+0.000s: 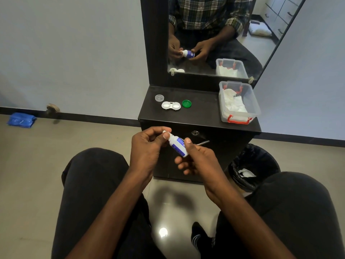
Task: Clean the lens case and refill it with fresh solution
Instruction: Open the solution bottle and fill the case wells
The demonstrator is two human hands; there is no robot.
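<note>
A small white solution bottle (pixel 177 144) with a blue label is held tilted above my lap, in front of the black cabinet. My right hand (pixel 197 159) grips its body. My left hand (pixel 149 146) pinches the white cap at the bottle's upper end. On the cabinet top (pixel 201 111) lies the white lens case (pixel 171 106), both wells uncovered. A clear cap (pixel 159 97) sits to its left and a green cap (pixel 186 103) to its right.
A clear plastic box (pixel 239 101) with red latches and white tissues stands at the cabinet's right end. A bin with a black liner (pixel 253 165) stands on the floor to the right. A mirror (pixel 214 34) rises behind the cabinet. A blue cloth (pixel 21 119) lies by the left wall.
</note>
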